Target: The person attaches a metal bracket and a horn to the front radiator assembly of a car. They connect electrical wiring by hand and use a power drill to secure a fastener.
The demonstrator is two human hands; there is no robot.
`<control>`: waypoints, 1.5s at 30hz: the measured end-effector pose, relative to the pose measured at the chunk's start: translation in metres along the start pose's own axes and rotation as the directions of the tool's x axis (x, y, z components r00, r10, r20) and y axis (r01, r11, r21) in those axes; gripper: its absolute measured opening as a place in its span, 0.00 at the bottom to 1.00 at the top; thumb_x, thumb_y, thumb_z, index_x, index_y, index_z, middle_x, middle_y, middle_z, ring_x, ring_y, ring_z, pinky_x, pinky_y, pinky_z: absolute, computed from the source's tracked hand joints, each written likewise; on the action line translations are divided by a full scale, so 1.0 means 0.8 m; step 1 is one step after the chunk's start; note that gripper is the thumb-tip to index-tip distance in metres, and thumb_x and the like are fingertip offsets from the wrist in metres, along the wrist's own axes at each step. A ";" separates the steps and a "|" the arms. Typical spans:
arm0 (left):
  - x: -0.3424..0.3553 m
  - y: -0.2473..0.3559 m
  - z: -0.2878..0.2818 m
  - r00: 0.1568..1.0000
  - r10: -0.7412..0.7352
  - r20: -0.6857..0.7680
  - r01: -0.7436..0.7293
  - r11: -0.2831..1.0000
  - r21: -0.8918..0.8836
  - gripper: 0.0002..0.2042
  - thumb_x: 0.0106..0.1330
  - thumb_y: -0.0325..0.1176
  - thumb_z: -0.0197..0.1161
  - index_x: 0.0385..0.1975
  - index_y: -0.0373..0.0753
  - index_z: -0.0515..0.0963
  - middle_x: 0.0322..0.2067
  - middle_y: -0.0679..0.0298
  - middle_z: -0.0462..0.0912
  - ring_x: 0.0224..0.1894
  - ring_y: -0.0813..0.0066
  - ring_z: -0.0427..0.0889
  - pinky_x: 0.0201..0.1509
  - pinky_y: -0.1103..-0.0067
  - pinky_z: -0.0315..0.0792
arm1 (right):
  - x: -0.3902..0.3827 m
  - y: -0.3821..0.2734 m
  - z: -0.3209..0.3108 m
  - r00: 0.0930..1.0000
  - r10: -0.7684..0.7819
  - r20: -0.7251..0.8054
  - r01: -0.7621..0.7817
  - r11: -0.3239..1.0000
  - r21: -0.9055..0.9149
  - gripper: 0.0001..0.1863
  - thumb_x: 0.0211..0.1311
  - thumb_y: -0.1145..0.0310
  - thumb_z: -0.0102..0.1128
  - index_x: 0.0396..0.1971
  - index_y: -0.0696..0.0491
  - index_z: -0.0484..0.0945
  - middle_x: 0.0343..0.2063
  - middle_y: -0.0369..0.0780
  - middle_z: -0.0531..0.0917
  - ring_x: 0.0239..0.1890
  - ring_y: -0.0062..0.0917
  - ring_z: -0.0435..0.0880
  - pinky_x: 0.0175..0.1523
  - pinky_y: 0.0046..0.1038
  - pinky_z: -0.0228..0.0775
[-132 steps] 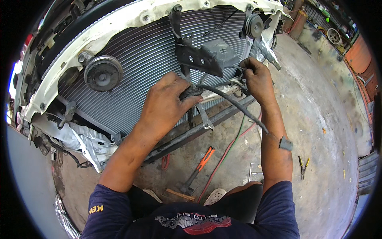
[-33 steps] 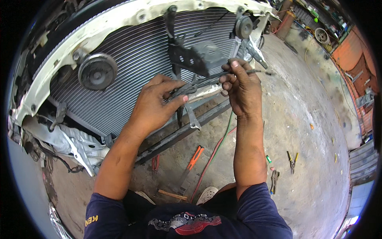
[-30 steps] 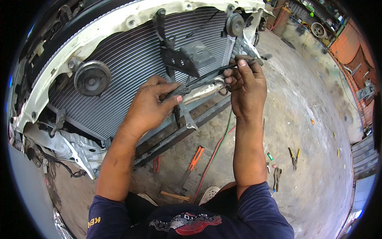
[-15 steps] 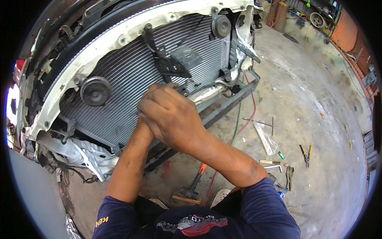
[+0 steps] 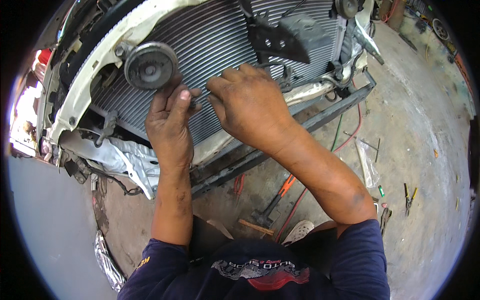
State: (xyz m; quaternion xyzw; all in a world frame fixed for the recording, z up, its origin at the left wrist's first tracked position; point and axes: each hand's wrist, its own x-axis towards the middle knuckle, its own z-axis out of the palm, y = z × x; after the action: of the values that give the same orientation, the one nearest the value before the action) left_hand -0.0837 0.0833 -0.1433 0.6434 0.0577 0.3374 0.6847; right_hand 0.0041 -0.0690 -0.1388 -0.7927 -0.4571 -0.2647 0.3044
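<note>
In front of a car's bared radiator, both my hands are raised close together. My left hand has its thumb up and fingers curled, with a small dark thing between them, too hidden to name. Just above its fingertips is a round horn fixed to the white front frame. To its right, my right hand is closed, knuckles up; whatever its fingertips pinch is hidden. A black bracket hangs beyond the right hand, with dark wiring below it.
A dark metal crossbar runs below the hands. On the concrete floor lie an orange-handled hammer, red-handled pliers, yellow-handled pliers, a clear plastic sleeve and a metal T-bar. A red hose trails from the car.
My hands, clasped over each other before, have come apart. The left one now shows its thumb and fingers beside the horn. The whole view has shifted, so the car front sits higher and further right.
</note>
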 end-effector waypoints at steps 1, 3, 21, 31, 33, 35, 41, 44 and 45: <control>0.001 -0.007 -0.004 0.999 0.037 0.012 -0.036 0.997 -0.075 0.23 0.75 0.26 0.68 0.66 0.29 0.71 0.51 0.56 0.87 0.56 0.71 0.86 0.57 0.79 0.82 | 0.000 -0.007 0.001 0.997 -0.005 -0.072 0.005 1.000 0.002 0.08 0.61 0.67 0.66 0.38 0.52 0.87 0.36 0.44 0.87 0.43 0.40 0.86 0.52 0.43 0.79; 0.005 -0.008 -0.002 0.995 0.098 -0.018 -0.100 0.988 -0.118 0.24 0.74 0.25 0.69 0.66 0.28 0.70 0.52 0.53 0.86 0.57 0.71 0.86 0.59 0.77 0.82 | 0.006 -0.016 0.002 0.995 0.011 -0.100 -0.009 1.000 0.022 0.09 0.61 0.66 0.67 0.39 0.52 0.87 0.36 0.44 0.86 0.43 0.40 0.86 0.52 0.43 0.78; 0.023 0.041 -0.040 0.965 0.201 0.167 -0.203 0.979 0.000 0.27 0.70 0.21 0.63 0.68 0.21 0.67 0.63 0.38 0.78 0.68 0.50 0.80 0.73 0.59 0.79 | 0.012 -0.024 0.041 0.963 0.159 -0.219 -0.111 0.969 0.220 0.12 0.65 0.58 0.69 0.44 0.46 0.92 0.45 0.43 0.89 0.51 0.42 0.84 0.61 0.55 0.72; 0.037 0.037 -0.052 0.952 0.215 0.216 -0.211 0.977 -0.042 0.18 0.74 0.23 0.61 0.61 0.24 0.76 0.58 0.44 0.83 0.62 0.56 0.85 0.68 0.63 0.82 | 0.013 -0.029 0.021 0.988 0.117 -0.101 -0.093 0.972 0.216 0.13 0.70 0.60 0.65 0.45 0.54 0.83 0.43 0.48 0.83 0.51 0.45 0.80 0.56 0.51 0.73; 0.041 0.033 -0.055 0.955 0.225 0.192 -0.223 0.974 -0.032 0.19 0.74 0.22 0.61 0.62 0.22 0.76 0.57 0.43 0.84 0.61 0.56 0.86 0.65 0.63 0.84 | 0.015 -0.033 0.032 0.980 0.114 -0.165 -0.090 0.985 0.149 0.13 0.70 0.61 0.65 0.44 0.54 0.84 0.43 0.48 0.83 0.51 0.45 0.80 0.56 0.50 0.72; 0.043 0.034 -0.053 0.953 0.233 0.193 -0.235 0.972 -0.016 0.19 0.74 0.22 0.61 0.62 0.20 0.75 0.57 0.42 0.84 0.60 0.56 0.87 0.63 0.64 0.85 | 0.013 -0.038 0.033 0.973 0.113 -0.199 -0.098 0.992 0.084 0.13 0.70 0.61 0.65 0.43 0.55 0.85 0.42 0.47 0.83 0.51 0.45 0.79 0.57 0.51 0.72; 0.038 0.039 -0.047 0.950 0.251 0.187 -0.264 0.963 0.046 0.21 0.71 0.20 0.63 0.63 0.20 0.74 0.56 0.41 0.84 0.58 0.55 0.87 0.61 0.66 0.87 | 0.008 -0.034 0.042 0.953 0.099 -0.286 -0.080 0.994 0.078 0.12 0.68 0.61 0.67 0.41 0.54 0.87 0.42 0.43 0.85 0.52 0.40 0.80 0.57 0.51 0.71; 0.035 0.040 -0.045 0.957 0.250 0.148 -0.267 0.957 0.111 0.22 0.69 0.19 0.64 0.63 0.20 0.75 0.55 0.41 0.85 0.57 0.56 0.88 0.61 0.67 0.87 | 0.006 -0.035 0.047 0.948 0.117 -0.295 -0.088 0.990 0.112 0.11 0.66 0.61 0.67 0.39 0.52 0.89 0.42 0.41 0.86 0.53 0.38 0.80 0.59 0.53 0.69; 0.035 0.039 -0.045 0.957 0.253 0.140 -0.270 0.956 0.117 0.22 0.68 0.18 0.65 0.62 0.20 0.75 0.55 0.42 0.85 0.57 0.56 0.88 0.61 0.67 0.87 | 0.005 -0.035 0.046 0.946 0.126 -0.299 -0.094 0.988 0.121 0.11 0.66 0.61 0.67 0.39 0.51 0.89 0.43 0.40 0.87 0.54 0.38 0.80 0.59 0.54 0.68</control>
State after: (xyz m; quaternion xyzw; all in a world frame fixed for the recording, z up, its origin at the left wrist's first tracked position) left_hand -0.0930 0.1269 -0.1106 0.7098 -0.0477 0.3801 0.5911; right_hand -0.0136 -0.0289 -0.1540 -0.7494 -0.3727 -0.3424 0.4269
